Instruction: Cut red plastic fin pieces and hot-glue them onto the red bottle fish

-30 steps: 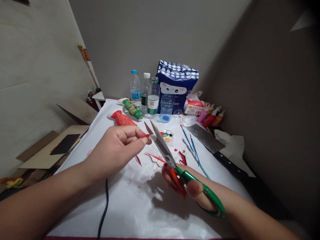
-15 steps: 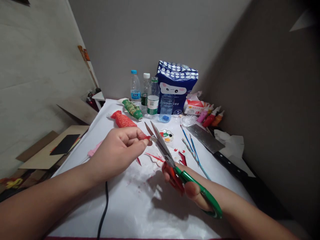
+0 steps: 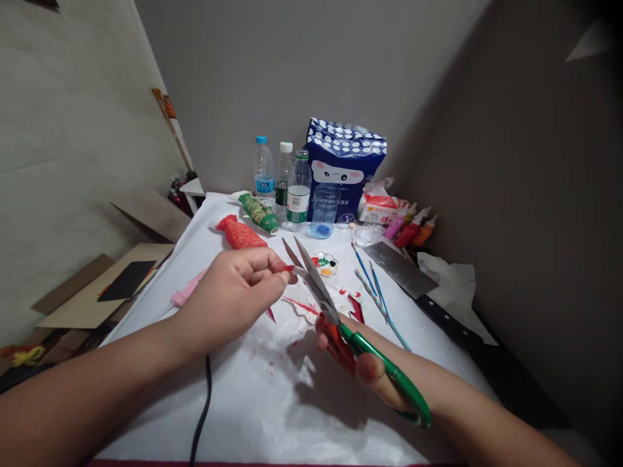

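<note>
My left hand (image 3: 228, 298) is closed in a pinch on a small red-painted piece (image 3: 287, 268), held above the white-covered table (image 3: 253, 415). My right hand (image 3: 374, 373) grips a pair of scissors (image 3: 341, 324) with one red and one green handle. The blades are slightly apart and their tips meet the red piece at my left fingertips. Red-painted scraps (image 3: 316, 308) lie on the sheet below the blades.
Three water bottles (image 3: 285, 185), a cut clear bottle (image 3: 324, 211), a blue dotted bag (image 3: 343, 162), red (image 3: 238, 233) and green (image 3: 257, 213) painted bottle fish, a paint palette (image 3: 324, 264), brushes (image 3: 374, 292), paint tubes (image 3: 411, 227) and a cleaver (image 3: 413, 279) stand behind. A black cable (image 3: 202, 408) runs off the front edge.
The scissor handles have drawn slightly closer together and my right hand shifted a little. My left hand keeps its pinch on the red piece.
</note>
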The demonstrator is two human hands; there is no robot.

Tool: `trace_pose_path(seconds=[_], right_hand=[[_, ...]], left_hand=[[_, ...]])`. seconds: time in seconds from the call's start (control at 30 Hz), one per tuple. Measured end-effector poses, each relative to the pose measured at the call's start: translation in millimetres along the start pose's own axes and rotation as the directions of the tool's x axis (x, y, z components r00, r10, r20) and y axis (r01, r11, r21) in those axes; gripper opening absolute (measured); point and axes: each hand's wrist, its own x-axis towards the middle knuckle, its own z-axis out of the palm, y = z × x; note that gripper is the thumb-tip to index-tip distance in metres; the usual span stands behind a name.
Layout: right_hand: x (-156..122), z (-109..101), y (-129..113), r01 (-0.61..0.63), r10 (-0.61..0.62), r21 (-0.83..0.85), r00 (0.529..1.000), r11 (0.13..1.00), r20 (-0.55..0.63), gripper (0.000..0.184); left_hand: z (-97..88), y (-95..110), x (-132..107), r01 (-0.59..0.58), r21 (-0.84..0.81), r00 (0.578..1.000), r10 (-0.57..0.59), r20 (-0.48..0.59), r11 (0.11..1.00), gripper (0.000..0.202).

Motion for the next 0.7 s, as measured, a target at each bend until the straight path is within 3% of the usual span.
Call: trace_pose_path(seconds=[0.17,0.4,0.53,0.7], right_hand=[[1.6,-0.3,-4.5,0.001,-0.001,0.005,1.000,1.000,-0.006,0.079],[1.5,4.8,7.4,-0.028,0.026,0.173,1.000,0.985,0.010,0.080],[3.8,5.8,5.7,0.010,-0.009,0.187,1.000,0.982,-0.006,0.077],[0.8,7.6,6.4,-0.026,0.012,0.257,0.998,0.966,0.056,0.086]], left_hand=[[-0.2,0.8,-2.8,0.004,0.011,1.000,-0.004,0.005,1.000,0.023],[0.6,2.2,-4.1,0.019,-0.008,1.000,-0.019,0.007,1.000,0.022],[0.9,2.8,-4.3,0.012,-0.022,1.000,-0.012,0.011,1.000,0.022],[1.2,1.7,-3.3,0.008,-0.034,1.000,-0.008,0.013,0.999,0.022]])
